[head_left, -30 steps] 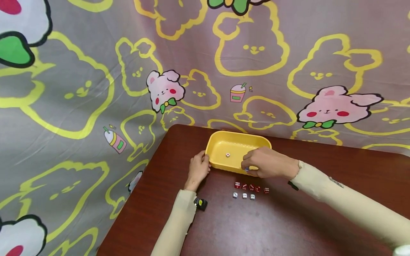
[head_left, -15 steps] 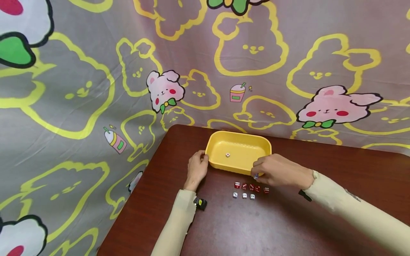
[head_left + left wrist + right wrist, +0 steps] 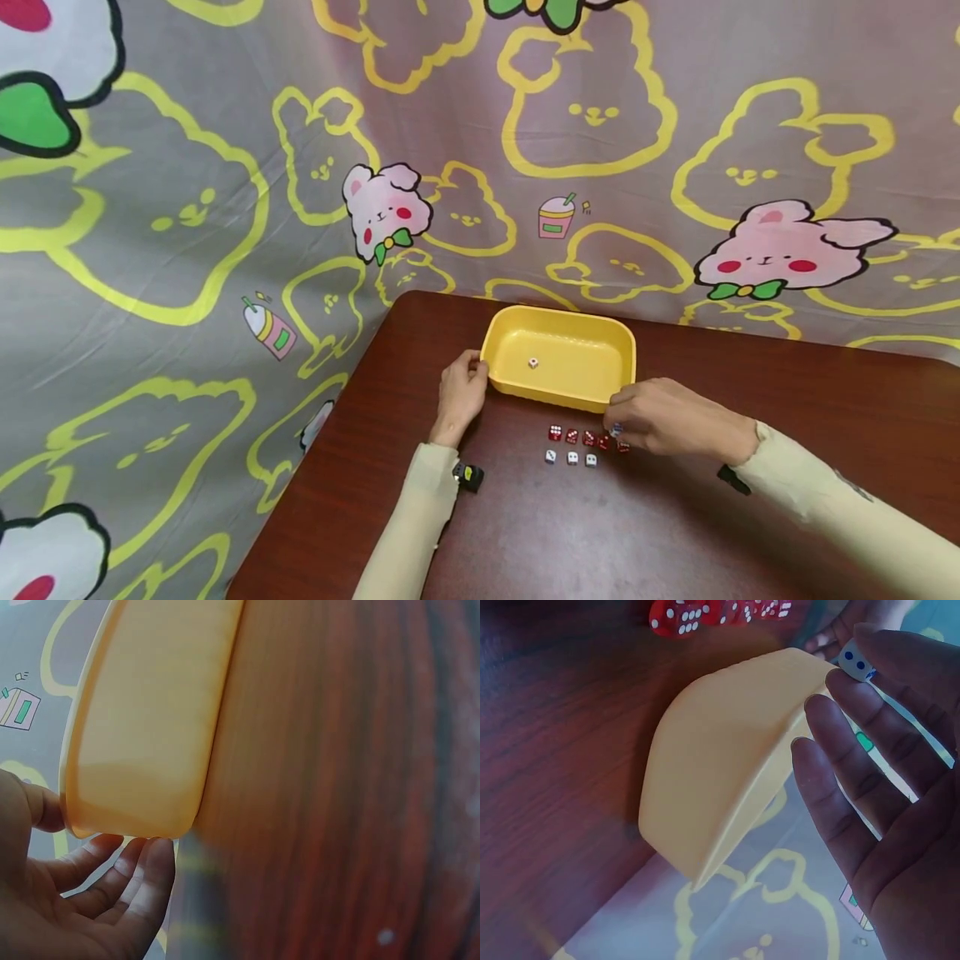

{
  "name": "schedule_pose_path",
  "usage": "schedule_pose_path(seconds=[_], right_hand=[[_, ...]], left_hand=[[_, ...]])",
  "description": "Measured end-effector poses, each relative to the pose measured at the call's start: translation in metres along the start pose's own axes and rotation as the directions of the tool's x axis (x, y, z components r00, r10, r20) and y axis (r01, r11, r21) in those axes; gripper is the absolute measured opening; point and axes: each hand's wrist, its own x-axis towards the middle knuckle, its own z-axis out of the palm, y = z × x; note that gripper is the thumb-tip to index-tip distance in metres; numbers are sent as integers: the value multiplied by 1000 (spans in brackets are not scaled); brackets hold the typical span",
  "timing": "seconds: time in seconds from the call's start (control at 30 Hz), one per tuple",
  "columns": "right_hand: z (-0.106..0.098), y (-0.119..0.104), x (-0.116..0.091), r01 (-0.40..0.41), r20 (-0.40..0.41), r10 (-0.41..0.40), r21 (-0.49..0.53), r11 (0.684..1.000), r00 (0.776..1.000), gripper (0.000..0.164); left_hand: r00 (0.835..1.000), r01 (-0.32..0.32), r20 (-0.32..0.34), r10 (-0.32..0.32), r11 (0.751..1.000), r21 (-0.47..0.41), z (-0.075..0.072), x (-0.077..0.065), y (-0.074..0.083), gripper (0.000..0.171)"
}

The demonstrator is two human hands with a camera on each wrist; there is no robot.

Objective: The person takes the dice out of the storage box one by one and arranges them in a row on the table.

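My right hand [image 3: 667, 421] pinches a white die with blue pips [image 3: 855, 661] between thumb and index finger, the other fingers extended. It hovers off the front right corner of a yellow plastic tray [image 3: 551, 396], over the right end of a row of red dice [image 3: 556, 432]. My left hand [image 3: 461, 393] holds the tray's left end; in the left wrist view the thumb lies at the rim and the fingertips against the end wall. One small white die [image 3: 533, 363] lies inside the tray. Three white dice [image 3: 573, 458] form a second row nearer me.
The dark reddish-brown wooden table [image 3: 570, 533] carries everything. A cloth with cartoon bears and rabbits [image 3: 600, 208] hangs behind the table and along its left side. A small black device [image 3: 469, 477] shows at the left wrist.
My right hand has drawn back from inside the tray, over its front right corner and toward the dice rows, with the die still pinched. The left hand stays at the tray's left end.
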Motion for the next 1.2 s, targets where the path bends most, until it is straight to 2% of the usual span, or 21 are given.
schedule_pose_path(seconds=[0.17,0.37,0.6,0.93,1.2], right_hand=[[4,1,-10,13,-41,-12,22,1000,999,16],[12,-2,-13,28,-47,-26,48,998,999,17],[24,-6,-14,23,-21,-22,75,997,1000,12],[42,-8,-19,37,-18,-36,102,994,999,17],[48,-10,-16,-10,17,9,69,998,1000,15]], left_hand=[[1000,-6,5,6,1000,-11,0,1,1,28],[1000,-5,-9,5,1000,4,-1,4,2,27],[1000,10,6,-10,1000,0,-2,3,1,27],[1000,30,5,-30,1000,2,0,-3,-1,27],[1000,15,1,-15,1000,2,1,0,0,27]])
